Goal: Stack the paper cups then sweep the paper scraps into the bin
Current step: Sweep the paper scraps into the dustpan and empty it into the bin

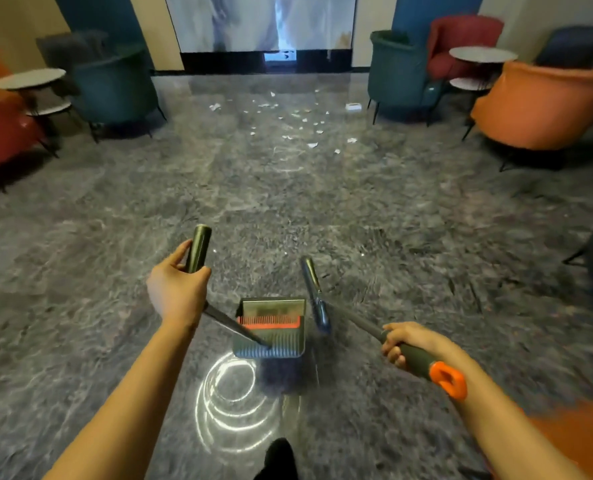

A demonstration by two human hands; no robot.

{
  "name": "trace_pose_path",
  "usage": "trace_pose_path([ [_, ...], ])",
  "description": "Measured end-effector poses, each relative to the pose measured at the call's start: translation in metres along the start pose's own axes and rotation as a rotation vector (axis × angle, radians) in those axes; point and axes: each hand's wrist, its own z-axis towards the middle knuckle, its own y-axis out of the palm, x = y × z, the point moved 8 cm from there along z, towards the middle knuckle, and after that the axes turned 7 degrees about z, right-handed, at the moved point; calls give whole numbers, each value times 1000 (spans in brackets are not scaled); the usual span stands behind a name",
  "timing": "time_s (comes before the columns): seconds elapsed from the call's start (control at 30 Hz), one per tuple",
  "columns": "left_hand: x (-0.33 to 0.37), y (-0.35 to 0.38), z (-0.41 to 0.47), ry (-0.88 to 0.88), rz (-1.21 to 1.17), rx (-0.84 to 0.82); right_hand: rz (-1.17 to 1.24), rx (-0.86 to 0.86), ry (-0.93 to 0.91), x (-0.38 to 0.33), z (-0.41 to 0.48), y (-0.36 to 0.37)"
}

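Lounge (hotel-like), armchairs (548, 105), side tables (28, 79), marble floor (288, 209)

no readable text, labels or numbers, far wall perhaps too blurred

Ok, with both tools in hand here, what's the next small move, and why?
Probably a step forward toward the paper scraps. The left hand grips the dustpan handle and the right hand grips the broom handle, but the scraps lie scattered well ahead on the floor, seemingly beyond the reach of the broom head.
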Motion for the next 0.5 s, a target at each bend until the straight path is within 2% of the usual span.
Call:
trace_pose_path([
  [0.27,99,161,258,63,-30,-92,195,62,6,-214,139,19],
  [0.5,161,355,472,102,-16,-129,137,138,-45,-425,332,1],
])
